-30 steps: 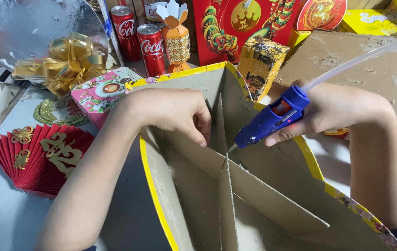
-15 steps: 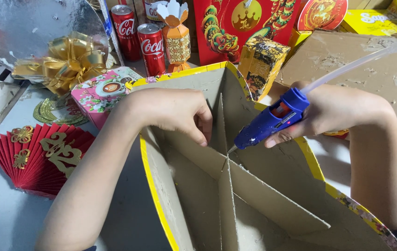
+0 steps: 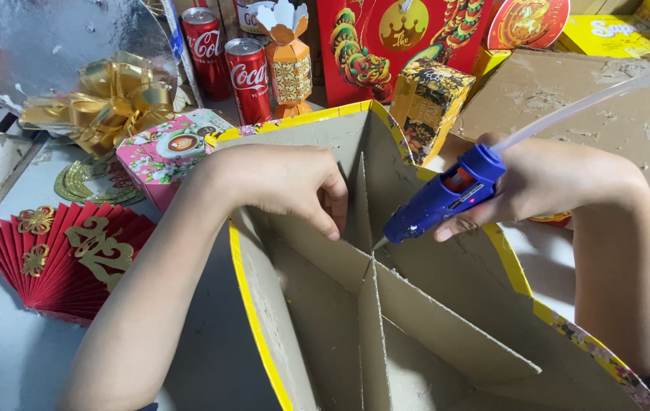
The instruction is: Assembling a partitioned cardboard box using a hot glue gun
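Our right hand (image 3: 545, 183) is closed around a blue plastic glue gun (image 3: 443, 199) with a clear glue stick (image 3: 591, 99) jutting from its back. Its long axis slants down-left, nozzle pointing at the junction of the dividers inside the rough grey, yellow-edged cardboard box (image 3: 446, 327). Our left hand (image 3: 283, 183) curls over one upright divider (image 3: 357, 202), fingers pinching it. A red pleated paper fan (image 3: 58, 259) lies well to the left.

Far left on my bench: gold bow (image 3: 104, 99) against a silver foil sheet (image 3: 43, 46). Two red cans (image 3: 230, 57) stand upright beside an orange paper lantern (image 3: 290, 65). Red paper fan (image 3: 66, 255) lies near left; pink floral box (image 3: 169, 152) just beyond it.
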